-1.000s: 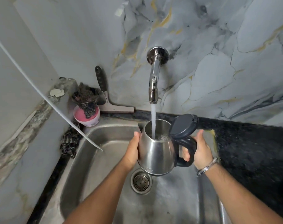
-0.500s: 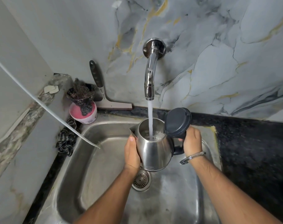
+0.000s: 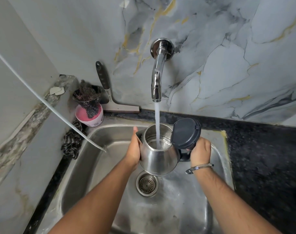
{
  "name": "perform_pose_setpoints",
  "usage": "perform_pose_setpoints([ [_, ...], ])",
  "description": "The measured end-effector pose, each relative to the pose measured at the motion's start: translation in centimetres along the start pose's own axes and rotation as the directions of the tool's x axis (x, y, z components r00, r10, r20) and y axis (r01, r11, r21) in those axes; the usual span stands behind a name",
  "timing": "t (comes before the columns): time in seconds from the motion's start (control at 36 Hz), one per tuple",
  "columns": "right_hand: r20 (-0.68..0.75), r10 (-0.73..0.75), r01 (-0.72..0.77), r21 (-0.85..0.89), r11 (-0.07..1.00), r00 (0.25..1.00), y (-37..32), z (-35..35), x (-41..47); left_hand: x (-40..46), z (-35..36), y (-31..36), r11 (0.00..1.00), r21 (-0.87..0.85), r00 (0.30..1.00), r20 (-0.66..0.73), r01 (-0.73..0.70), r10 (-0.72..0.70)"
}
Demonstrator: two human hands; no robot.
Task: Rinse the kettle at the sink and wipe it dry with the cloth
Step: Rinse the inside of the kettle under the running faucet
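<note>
Gripping the kettle (image 3: pixel 158 159), right hand (image 3: pixel 200 152) hides its handle; left hand (image 3: pixel 134 149) cups its side.

home kitchen | steel sink (image 3: pixel 100 132) | wall tap (image 3: pixel 157 76) | marble-look wall (image 3: pixel 228 48)

A squeegee (image 3: pixel 110 97) leans on the wall beside a pink tub (image 3: pixel 90 118).
</note>
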State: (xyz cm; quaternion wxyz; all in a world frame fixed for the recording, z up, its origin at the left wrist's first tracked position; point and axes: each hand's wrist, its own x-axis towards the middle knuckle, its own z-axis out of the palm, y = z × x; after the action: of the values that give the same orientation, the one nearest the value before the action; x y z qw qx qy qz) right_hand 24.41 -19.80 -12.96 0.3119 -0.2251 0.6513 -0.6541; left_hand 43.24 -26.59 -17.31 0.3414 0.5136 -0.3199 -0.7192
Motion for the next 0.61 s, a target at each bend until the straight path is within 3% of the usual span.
perform_pose_setpoints([
  [0.22,0.009,-0.025,0.025,-0.050,0.998,1.000,0.14,-0.47,0.26,-0.02,0.82,0.77,0.985,0.072,0.987,-0.021,0.158,-0.157],
  [0.61,-0.007,-0.039,0.039,0.034,0.999,0.999,-0.37,-0.55,-0.69,-0.60,0.77,0.21,0.976,0.043,0.977,-0.020,0.214,-0.213],
])
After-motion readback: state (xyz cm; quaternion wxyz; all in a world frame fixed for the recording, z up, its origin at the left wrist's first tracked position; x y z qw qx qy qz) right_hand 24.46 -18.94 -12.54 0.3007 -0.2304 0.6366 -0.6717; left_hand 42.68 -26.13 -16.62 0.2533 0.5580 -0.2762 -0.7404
